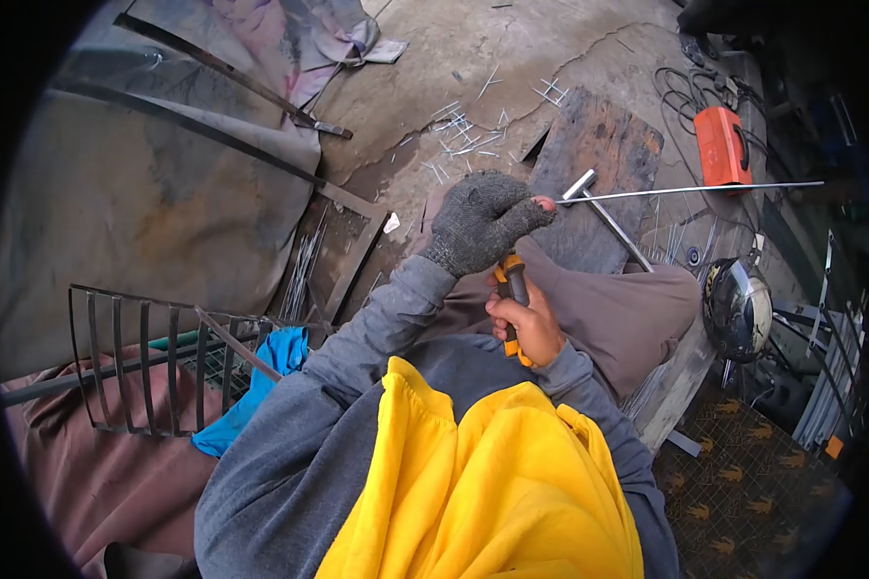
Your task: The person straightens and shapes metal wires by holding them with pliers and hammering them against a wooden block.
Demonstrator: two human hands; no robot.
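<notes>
My left hand, in a dark grey knit glove with a bare thumb tip showing, is closed on a thin metal rod. The rod sticks out to the right, nearly level. Just below, my bare right hand wraps round a yellow-and-black handled tool. Its upper end sits close under the glove, and its working end is hidden. Beyond my knee a steel T-shaped hammer lies with its head on a worn wooden board; the rod passes across it in this view.
Short rod pieces litter the concrete ahead. At right are an orange machine with cables and a welding helmet. Left stand a barred metal frame, a blue cloth and a large sheet under metal bars.
</notes>
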